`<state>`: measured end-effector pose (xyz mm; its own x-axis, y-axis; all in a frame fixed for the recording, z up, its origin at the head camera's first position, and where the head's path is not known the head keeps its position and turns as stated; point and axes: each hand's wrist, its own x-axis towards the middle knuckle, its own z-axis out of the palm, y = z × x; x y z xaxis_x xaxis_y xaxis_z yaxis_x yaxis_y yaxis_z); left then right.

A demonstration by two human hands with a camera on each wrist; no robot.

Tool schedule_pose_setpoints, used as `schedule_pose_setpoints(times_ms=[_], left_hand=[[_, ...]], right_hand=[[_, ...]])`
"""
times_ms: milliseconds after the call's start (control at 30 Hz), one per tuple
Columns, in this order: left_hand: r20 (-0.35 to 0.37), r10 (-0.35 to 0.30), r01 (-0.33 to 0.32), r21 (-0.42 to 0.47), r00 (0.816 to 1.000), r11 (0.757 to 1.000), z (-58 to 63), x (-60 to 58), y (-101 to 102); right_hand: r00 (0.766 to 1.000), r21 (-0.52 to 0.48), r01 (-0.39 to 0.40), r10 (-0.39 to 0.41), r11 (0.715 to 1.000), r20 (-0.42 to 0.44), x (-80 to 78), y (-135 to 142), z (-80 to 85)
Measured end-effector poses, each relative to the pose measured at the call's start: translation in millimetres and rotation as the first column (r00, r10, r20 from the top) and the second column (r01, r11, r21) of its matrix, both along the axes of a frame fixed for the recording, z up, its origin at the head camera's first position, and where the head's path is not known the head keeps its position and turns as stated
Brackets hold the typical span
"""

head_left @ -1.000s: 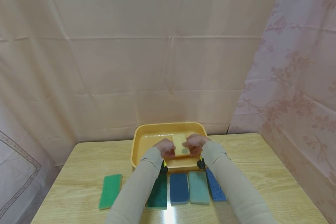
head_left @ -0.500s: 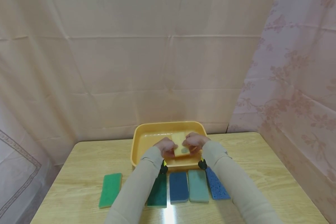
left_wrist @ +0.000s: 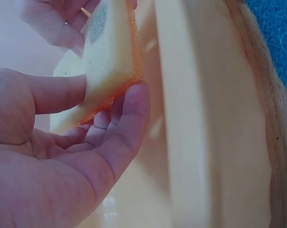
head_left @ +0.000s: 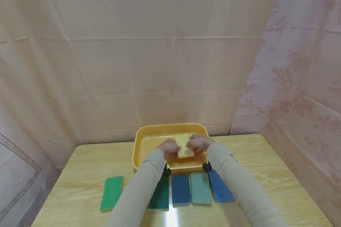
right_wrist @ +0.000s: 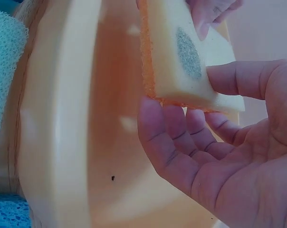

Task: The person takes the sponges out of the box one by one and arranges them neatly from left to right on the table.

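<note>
Both hands hold a pale yellow sponge [head_left: 183, 143] above the yellow tray [head_left: 143, 149]. Its underside is orange and coarse, and a round grey-green spot marks the upper face. My left hand [head_left: 169, 148] grips its left edge; in the left wrist view the thumb lies on top and the fingers curl beneath the sponge [left_wrist: 110, 61]. On the opposite edge, my right hand [head_left: 199, 143] pinches it likewise, thumb above and fingers below, as the right wrist view shows with the sponge [right_wrist: 172, 71] tilted.
On the wooden table [head_left: 102, 160], in front of the tray, lie a green sponge [head_left: 111, 193], a dark green one partly behind the left sleeve, a navy sponge [head_left: 181, 190], a teal sponge [head_left: 200, 189] and a speckled blue sponge [head_left: 221, 187]. Curtains hang behind and at the sides.
The sponge stays in both hands over the tray, with only slight shifts of the fingers. My right forearm has moved a little to the right, showing more of the speckled blue sponge.
</note>
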<state>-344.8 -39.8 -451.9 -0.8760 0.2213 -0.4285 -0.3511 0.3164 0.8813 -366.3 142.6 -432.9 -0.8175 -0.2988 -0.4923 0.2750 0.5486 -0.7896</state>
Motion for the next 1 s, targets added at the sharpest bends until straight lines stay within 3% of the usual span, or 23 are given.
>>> schedule_pose_setpoints(times_ms=[300, 1000], left_hand=[[-0.012, -0.035, 0.035, 0.033, 0.999, 0.999, -0.8, -0.8, 2], [-0.074, -0.068, 0.071, 0.039, 0.995, 0.997, 5.9, 2.2, 6]], right_hand=[[1.000, -0.031, 0.005, -0.005, 1.000, -0.005, -1.5, 4, -3.9], [0.999, -0.067, 0.005, -0.008, 0.998, -0.036, 8.5, 15, 6.7]])
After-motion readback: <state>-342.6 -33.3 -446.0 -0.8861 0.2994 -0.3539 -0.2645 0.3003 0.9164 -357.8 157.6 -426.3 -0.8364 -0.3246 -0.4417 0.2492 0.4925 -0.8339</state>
